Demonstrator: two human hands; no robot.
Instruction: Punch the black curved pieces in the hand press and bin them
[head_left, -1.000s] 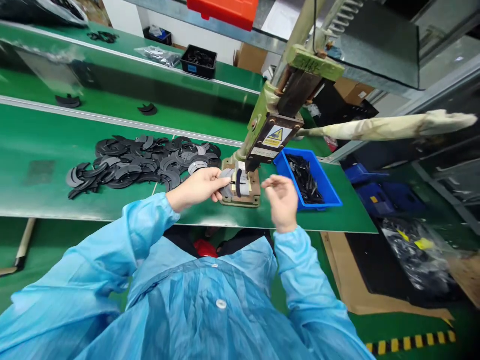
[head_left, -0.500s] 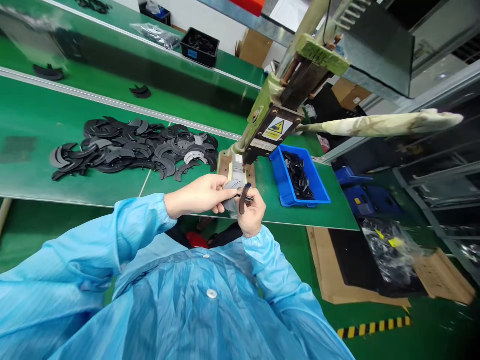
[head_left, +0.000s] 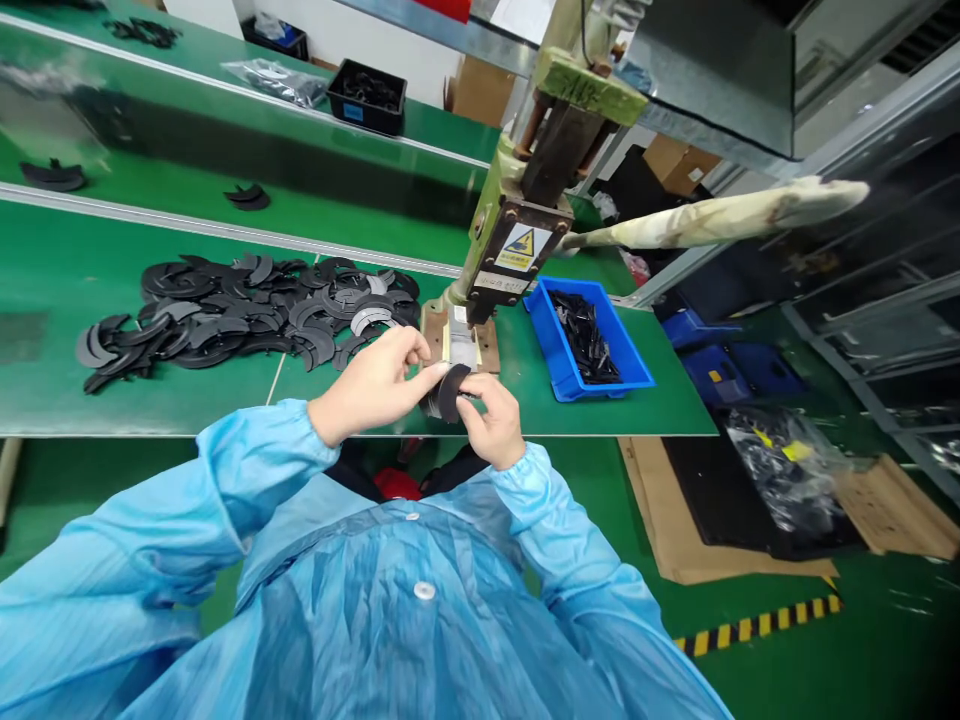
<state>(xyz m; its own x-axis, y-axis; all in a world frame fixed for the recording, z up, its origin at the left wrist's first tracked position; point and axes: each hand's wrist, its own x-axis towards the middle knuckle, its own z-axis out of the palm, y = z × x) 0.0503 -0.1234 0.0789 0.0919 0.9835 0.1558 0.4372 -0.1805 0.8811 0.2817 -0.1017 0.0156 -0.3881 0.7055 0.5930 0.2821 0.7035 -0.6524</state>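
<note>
- Wearing a blue gown [head_left: 416, 625], leaning over the near edge of the counter [head_left: 172, 405], with both hands close together.
- Pinching the dark, curved part [head_left: 453, 392] between thumb and fingers of the right hand [head_left: 495, 420], at its right side.
- Reaching to the upper left of the same part with the thumb of the left hand [head_left: 375, 388], index finger bent and apart from it; impossible to tell whether the other left fingers pinch anything behind.
- Holding the part at the near edge of the base [head_left: 489, 345], nearer than the pale block [head_left: 463, 347]; impossible to tell whether touching either.
- Judging by the grip, adjusting or inspecting the part by hand, out from under the ram [head_left: 484, 306].
- As a judgement, calling next for a firm right pinch, a clear look at the part's edges and fingers well away from the ram.
- Beyond the hands, on the counter: to the left, a pile [head_left: 247, 310] of similar parts; to the right, a blue bin [head_left: 621, 335] of black strips.
- Above the base: the press [head_left: 517, 215], with a wrapped handle [head_left: 720, 220] sticking out to the right.
- Farthest: a black bin [head_left: 386, 122].
</note>
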